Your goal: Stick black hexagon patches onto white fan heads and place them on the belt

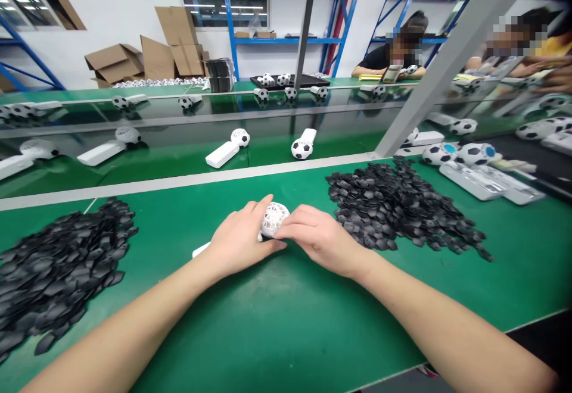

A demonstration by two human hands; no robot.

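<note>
Both hands [241,241] [319,237] grip white fan [273,218] (fingers closed).

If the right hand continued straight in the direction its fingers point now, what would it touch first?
The right hand points left, and its fingertips already rest on the white fan head. Just beyond it is the left hand, holding the fan from the other side.

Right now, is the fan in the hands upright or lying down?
Lying down: the fan rests on the table, handle flat under the left hand.
</note>
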